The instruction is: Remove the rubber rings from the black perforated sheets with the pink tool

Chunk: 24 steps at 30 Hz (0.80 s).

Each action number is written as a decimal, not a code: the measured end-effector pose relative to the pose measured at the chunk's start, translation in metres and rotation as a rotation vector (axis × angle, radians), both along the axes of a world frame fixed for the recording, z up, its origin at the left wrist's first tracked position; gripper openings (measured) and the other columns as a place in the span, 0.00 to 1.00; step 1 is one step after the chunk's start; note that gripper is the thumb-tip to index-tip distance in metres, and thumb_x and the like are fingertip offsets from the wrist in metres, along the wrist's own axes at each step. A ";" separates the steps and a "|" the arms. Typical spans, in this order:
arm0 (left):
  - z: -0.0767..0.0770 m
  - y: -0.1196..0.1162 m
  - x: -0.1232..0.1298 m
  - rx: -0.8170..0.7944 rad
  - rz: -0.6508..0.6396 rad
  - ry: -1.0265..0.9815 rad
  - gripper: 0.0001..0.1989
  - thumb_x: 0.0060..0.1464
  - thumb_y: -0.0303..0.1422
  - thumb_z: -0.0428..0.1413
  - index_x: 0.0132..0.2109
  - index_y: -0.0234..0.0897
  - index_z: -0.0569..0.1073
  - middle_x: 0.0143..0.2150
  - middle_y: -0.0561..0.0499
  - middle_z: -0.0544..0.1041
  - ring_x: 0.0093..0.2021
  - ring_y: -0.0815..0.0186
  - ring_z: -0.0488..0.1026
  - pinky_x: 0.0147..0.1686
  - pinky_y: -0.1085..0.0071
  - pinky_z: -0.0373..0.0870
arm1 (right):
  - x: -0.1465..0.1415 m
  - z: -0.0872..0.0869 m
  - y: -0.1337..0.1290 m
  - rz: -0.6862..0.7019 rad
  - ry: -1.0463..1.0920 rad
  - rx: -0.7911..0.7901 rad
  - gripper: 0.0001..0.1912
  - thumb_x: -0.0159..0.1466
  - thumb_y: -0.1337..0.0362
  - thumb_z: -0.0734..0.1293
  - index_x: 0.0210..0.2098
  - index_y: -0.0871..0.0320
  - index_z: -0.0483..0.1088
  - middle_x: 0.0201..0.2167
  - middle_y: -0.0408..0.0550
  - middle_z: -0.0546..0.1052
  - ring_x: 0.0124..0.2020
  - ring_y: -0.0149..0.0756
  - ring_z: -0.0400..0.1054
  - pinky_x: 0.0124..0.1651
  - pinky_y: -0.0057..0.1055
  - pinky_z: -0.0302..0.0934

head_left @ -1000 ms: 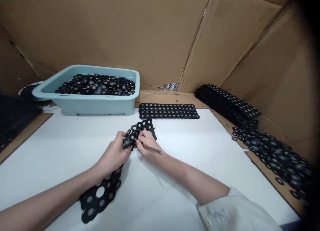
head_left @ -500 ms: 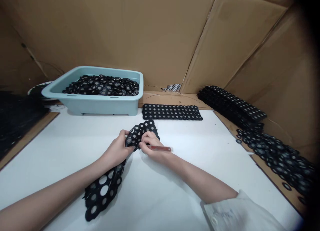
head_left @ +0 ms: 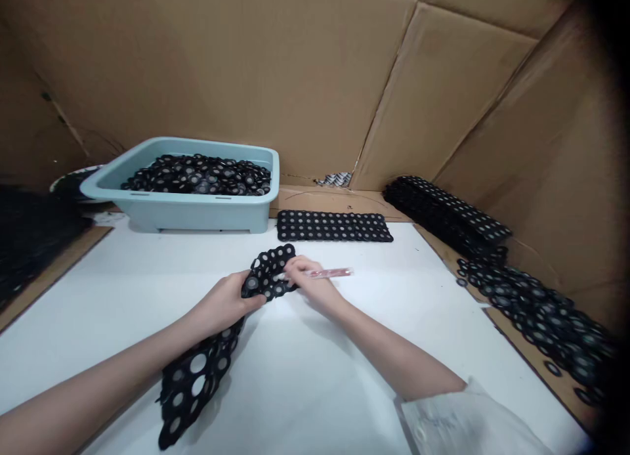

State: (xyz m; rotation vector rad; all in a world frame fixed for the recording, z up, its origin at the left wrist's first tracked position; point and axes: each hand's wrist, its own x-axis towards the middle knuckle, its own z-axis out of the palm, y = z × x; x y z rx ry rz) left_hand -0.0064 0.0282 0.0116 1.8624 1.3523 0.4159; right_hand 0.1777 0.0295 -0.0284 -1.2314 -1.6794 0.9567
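Observation:
A black strip of joined rings (head_left: 197,383) with pale centres runs from the lower left up to the middle of the white table. My left hand (head_left: 231,297) is closed on its upper part, thumb in front. My right hand (head_left: 308,278) pinches a slim tool with a clear, reddish handle (head_left: 335,272), whose handle points right. The tool's tip end lies against the strip's upper part, its exact contact too small to tell.
Behind sits a light blue basin (head_left: 207,212) full of black rings. A flat ring panel (head_left: 335,226) lies right of it. Stacked panels (head_left: 447,212) and loose rings (head_left: 541,317) line the right edge. Cardboard walls (head_left: 221,61) stand behind the table (head_left: 315,389).
My right hand has drawn slightly up and right from the strip, and the tool has turned more level. More of the strip's upper part shows. The view has shifted slightly.

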 end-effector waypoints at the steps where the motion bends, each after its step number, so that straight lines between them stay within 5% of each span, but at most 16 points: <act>1: 0.000 0.002 -0.001 0.027 -0.004 0.045 0.09 0.42 0.38 0.52 0.29 0.37 0.68 0.29 0.52 0.75 0.32 0.59 0.71 0.30 0.70 0.61 | 0.005 0.000 0.002 -0.095 0.022 0.008 0.16 0.60 0.60 0.57 0.19 0.58 0.65 0.37 0.47 0.67 0.41 0.34 0.62 0.46 0.32 0.55; 4: -0.003 0.005 -0.003 0.043 0.029 0.063 0.08 0.43 0.38 0.52 0.27 0.37 0.68 0.28 0.52 0.75 0.32 0.58 0.71 0.30 0.69 0.62 | 0.014 0.002 0.005 -0.195 -0.017 0.019 0.15 0.57 0.58 0.61 0.17 0.58 0.66 0.41 0.48 0.68 0.50 0.39 0.56 0.53 0.35 0.49; 8: -0.006 0.007 -0.004 -0.074 0.166 -0.199 0.12 0.42 0.37 0.54 0.36 0.35 0.71 0.37 0.49 0.77 0.39 0.57 0.72 0.37 0.68 0.65 | 0.011 0.002 0.003 0.020 0.184 -0.112 0.16 0.57 0.56 0.62 0.18 0.58 0.66 0.27 0.45 0.69 0.36 0.35 0.64 0.43 0.33 0.56; 12: -0.007 0.007 -0.003 -0.170 0.277 -0.395 0.15 0.43 0.37 0.55 0.40 0.35 0.71 0.41 0.47 0.76 0.40 0.59 0.72 0.40 0.67 0.66 | 0.004 0.000 0.001 0.088 0.395 -0.189 0.15 0.57 0.53 0.62 0.22 0.58 0.66 0.25 0.43 0.69 0.31 0.32 0.65 0.38 0.30 0.57; 18: 0.000 0.003 0.001 -0.226 0.087 -0.323 0.15 0.42 0.37 0.57 0.38 0.35 0.73 0.39 0.49 0.77 0.41 0.57 0.71 0.38 0.68 0.65 | -0.001 0.001 -0.006 0.055 0.133 -0.141 0.15 0.57 0.56 0.62 0.19 0.58 0.63 0.23 0.42 0.67 0.30 0.32 0.62 0.35 0.29 0.56; 24: -0.002 0.004 0.001 -0.162 0.098 -0.224 0.14 0.43 0.39 0.55 0.36 0.34 0.73 0.36 0.48 0.77 0.39 0.56 0.71 0.36 0.67 0.65 | -0.004 0.005 -0.014 -0.099 -0.008 -0.051 0.14 0.54 0.57 0.64 0.18 0.59 0.59 0.28 0.42 0.63 0.29 0.30 0.61 0.32 0.27 0.55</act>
